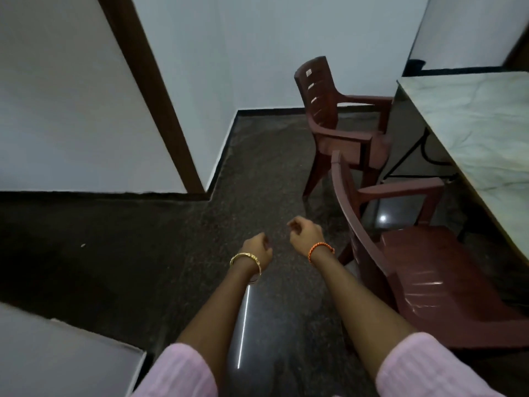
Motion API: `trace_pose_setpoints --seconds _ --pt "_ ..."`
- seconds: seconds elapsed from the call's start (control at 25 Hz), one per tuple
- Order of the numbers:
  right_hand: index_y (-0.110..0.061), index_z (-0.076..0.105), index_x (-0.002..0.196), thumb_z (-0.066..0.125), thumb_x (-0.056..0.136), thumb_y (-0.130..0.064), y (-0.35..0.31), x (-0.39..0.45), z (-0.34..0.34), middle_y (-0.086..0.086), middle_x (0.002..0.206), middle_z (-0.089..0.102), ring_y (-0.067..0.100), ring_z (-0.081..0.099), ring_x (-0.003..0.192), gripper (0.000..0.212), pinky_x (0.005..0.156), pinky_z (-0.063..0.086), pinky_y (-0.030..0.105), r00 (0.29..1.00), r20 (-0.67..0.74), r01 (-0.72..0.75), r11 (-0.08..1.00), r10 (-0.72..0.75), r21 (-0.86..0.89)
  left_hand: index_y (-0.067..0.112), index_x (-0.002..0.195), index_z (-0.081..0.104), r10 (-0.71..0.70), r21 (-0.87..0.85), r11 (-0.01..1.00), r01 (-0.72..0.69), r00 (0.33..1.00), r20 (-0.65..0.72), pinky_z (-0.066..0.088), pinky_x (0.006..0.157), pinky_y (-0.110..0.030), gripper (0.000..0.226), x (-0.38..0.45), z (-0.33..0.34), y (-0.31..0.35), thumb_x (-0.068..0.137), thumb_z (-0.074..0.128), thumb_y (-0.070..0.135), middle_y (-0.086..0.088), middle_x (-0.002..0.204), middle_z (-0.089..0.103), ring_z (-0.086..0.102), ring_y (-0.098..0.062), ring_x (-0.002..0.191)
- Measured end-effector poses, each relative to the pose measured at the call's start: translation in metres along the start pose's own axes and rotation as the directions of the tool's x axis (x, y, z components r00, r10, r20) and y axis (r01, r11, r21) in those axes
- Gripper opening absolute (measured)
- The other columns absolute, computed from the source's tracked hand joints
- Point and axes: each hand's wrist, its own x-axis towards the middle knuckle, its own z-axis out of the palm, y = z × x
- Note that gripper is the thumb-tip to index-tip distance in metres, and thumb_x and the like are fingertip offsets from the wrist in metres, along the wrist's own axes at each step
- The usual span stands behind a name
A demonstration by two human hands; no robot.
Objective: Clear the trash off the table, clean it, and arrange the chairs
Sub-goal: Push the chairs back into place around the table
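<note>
Both hands free, chairs off to the right by the counter.

R hand [305,234] is nearer the near chair [423,270]; its backrest top stands just right of that hand, w/ the seat facing the counter [469,116]. Far chair [337,118] sits beyond, at the counter's far-left corner. R hand fingers loosely curled, holding nothing, touching nothing. L hand [256,249] likewise half-closed and empty, over the floor. Visible counter top looks bare; likely next step is chair arranging, R hand first.
</note>
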Motion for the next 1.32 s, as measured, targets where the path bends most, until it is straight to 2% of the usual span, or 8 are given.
trace_pose_setpoints --seconds 0.28,0.44,0.68,0.8,0.92,1.08,1.2,1.32 --pt "-0.005 0.067 0.097 0.049 0.083 0.0 0.008 0.045 0.02 0.013 0.099 0.07 0.024 0.064 0.095 0.023 0.081 0.044 0.021 0.886 -0.343 -0.27 0.949 0.312 0.166 0.005 0.126 0.046 0.31 0.003 0.948 -0.32 0.921 0.234 0.043 0.1 -0.039 0.045 0.08 0.025 0.015 0.083 0.057 0.013 -0.017 0.127 0.053 0.05 -0.033 0.12" --pt "-0.004 0.069 0.091 0.045 0.08 0.006 0.006 0.031 0.043 0.014 0.096 0.071 0.027 0.065 0.094 0.028 0.085 0.05 0.03 0.605 -0.61 -0.385 0.859 0.511 0.337 0.008 0.136 0.037 0.555 -0.037 0.818 -0.574 0.769 0.317 0.039 0.105 -0.038 0.059 0.126 0.008 0.009 0.082 0.058 0.011 -0.018 0.134 0.043 0.045 -0.035 0.124" --pt "-0.005 0.066 0.088 0.046 0.077 0.005 -0.042 0.0 0.025 0.01 0.094 0.066 0.027 0.061 0.092 0.025 0.079 0.051 0.036 0.24 -0.908 -0.494 0.849 0.343 0.19 0.012 0.138 0.032 0.804 0.02 0.5 -0.866 0.472 0.361 0.047 0.091 -0.048 0.063 0.17 -0.029 0.068 0.082 0.057 0.028 -0.013 0.14 0.037 0.043 -0.035 0.124" --pt "-0.005 0.063 0.102 0.049 0.08 0.0 -0.046 -0.01 -0.001 0.012 0.107 0.059 0.029 0.052 0.103 0.027 0.08 0.048 0.039 0.245 -0.935 -0.699 0.715 0.256 0.012 0.013 0.143 0.029 0.928 0.055 0.264 -0.963 0.269 0.257 0.038 0.104 -0.049 0.07 0.168 -0.018 0.102 0.08 0.056 0.028 -0.014 0.151 0.027 0.028 -0.033 0.138" --pt "-0.009 0.05 0.127 0.057 0.079 -0.013 -0.024 -0.014 -0.015 0.014 0.126 0.048 0.034 0.043 0.118 0.048 0.099 0.036 0.043 0.346 -0.831 -0.884 0.448 0.434 -0.134 0.018 0.143 0.031 0.9 0.156 0.083 -0.984 0.141 0.412 0.013 0.116 -0.053 0.069 0.192 -0.003 0.122 0.08 0.056 0.034 -0.009 0.154 0.027 0.014 -0.029 0.146" --pt "-0.011 0.041 0.134 0.062 0.08 -0.008 0.004 0.003 -0.003 0.02 0.136 0.042 0.033 0.027 0.137 0.058 0.117 0.006 0.05 0.189 -0.777 -0.974 0.215 0.6 -0.071 0.025 0.138 0.037 0.857 0.217 -0.049 -0.975 0.071 0.511 -0.003 0.115 -0.058 0.063 0.232 0.004 0.136 0.08 0.059 0.031 -0.003 0.146 0.04 0.024 -0.027 0.143" --pt "-0.009 0.058 0.119 0.05 0.085 -0.001 0.015 0.024 -0.008 0.018 0.119 0.056 0.035 0.041 0.123 0.035 0.118 0.007 0.05 0.03 -0.881 -0.976 0.202 0.471 0.075 0.021 0.131 0.044 0.83 0.254 -0.069 -0.965 0.087 0.551 -0.001 0.116 -0.055 0.051 0.254 0.016 0.164 0.082 0.058 0.025 -0.007 0.135 0.048 0.029 -0.029 0.14" --pt "-0.011 0.061 0.119 0.044 0.091 -0.004 0.021 0.025 -0.013 0.016 0.116 0.06 0.033 0.044 0.12 0.033 0.119 0.008 0.044 0.003 -0.869 -0.981 0.17 0.494 0.093 0.019 0.115 0.057 0.764 0.239 -0.173 -0.955 0.023 0.645 0.017 0.116 -0.045 0.031 0.266 0.031 0.191 0.084 0.054 0.018 -0.007 0.119 0.063 0.048 -0.029 0.125"
